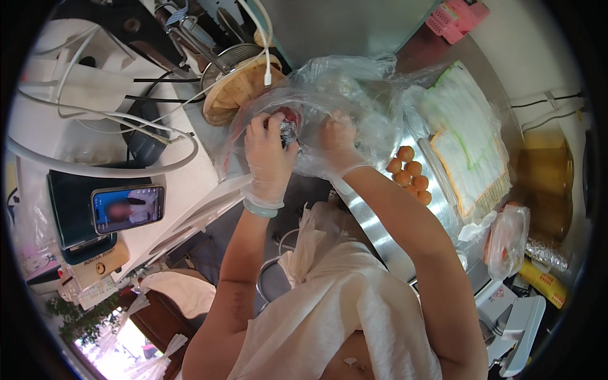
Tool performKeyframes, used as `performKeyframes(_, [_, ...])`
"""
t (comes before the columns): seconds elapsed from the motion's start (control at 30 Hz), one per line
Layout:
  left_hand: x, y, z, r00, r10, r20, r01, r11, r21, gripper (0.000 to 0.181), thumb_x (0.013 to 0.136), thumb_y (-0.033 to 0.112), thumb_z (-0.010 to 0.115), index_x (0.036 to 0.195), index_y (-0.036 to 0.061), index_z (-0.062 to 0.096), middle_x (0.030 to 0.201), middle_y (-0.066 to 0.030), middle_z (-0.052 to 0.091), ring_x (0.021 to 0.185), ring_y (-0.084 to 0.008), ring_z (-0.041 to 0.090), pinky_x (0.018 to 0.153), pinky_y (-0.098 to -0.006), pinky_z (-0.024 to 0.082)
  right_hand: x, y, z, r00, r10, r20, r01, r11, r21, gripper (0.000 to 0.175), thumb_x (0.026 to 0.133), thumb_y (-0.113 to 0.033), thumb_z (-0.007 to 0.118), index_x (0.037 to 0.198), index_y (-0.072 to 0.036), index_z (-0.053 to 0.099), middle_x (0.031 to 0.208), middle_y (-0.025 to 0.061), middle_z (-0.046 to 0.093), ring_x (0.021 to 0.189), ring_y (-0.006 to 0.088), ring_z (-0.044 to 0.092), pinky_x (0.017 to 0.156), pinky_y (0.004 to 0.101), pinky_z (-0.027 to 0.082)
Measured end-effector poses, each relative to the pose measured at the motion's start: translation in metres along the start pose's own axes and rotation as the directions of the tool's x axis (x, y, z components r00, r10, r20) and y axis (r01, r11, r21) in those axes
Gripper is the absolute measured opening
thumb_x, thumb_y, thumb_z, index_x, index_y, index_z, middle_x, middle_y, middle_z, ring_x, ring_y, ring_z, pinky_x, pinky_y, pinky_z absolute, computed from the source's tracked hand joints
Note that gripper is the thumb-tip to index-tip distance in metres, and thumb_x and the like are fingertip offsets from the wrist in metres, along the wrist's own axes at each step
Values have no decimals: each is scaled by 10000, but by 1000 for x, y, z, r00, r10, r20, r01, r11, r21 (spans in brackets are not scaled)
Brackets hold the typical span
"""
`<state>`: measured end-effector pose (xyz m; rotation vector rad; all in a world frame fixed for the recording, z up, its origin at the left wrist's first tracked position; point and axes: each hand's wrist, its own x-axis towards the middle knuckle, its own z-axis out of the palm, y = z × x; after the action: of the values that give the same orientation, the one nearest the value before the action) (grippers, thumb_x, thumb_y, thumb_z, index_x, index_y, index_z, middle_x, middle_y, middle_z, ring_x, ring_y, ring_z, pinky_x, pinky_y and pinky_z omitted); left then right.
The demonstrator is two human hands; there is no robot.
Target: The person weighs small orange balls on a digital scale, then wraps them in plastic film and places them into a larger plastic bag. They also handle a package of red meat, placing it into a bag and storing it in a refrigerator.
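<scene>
Both my hands wear thin clear gloves and are at a large clear plastic bag [370,90] on the counter. My left hand [270,142] has its fingers curled round a dark red item [287,128] covered in clear plastic; what it is, I cannot tell. Inside or behind the bag's film, my right hand [339,135] has bent fingers, and the film hides whether they grip anything. Several round orange-brown balls [413,168] lie together on the shiny metal worktop [375,213], just right of my right hand.
Folded white cloths [470,137] with green and orange edges lie at the right. A round wooden-looking item [237,90] and a wire strainer [232,54] stand upper left, near a hanging white cable [267,71]. A phone [128,209] rests on the white left counter. A bagged item [508,242] sits lower right.
</scene>
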<state>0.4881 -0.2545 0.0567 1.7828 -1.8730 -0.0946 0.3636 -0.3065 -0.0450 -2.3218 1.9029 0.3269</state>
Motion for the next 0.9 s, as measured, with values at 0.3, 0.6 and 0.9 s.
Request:
performKeyframes(0.3, [-16,-3,5,996,70,61,-68,997,-47,600,556,31,757,1106,83,521,1082,-120,467,990,-333,482,846,-423,403,-26,38,-57,986,-158,-45,164,932,322,94,746,-61,608,786,-27,686,802,162,670,822,297,671,694,400,542])
performKeyframes(0.6, [-9,15,32,973,225,58,-218,971,-100,534,573,-14,705,1073,57,531,1095,-146,479,1033,-347,478,862,-423,405,-25,99,-125,896,53,-441,270,724,635,82,712,-55,562,709,9,613,723,227,607,702,393,606,653,444,484])
performKeyframes(0.9, [-33,-35,92,949,144,281,-142,990,-28,462,729,51,627,1166,-7,488,1117,-231,472,1040,-413,472,894,-431,402,-4,31,-66,922,43,-385,270,642,717,125,686,-70,574,712,-7,680,743,221,638,734,371,646,661,421,531])
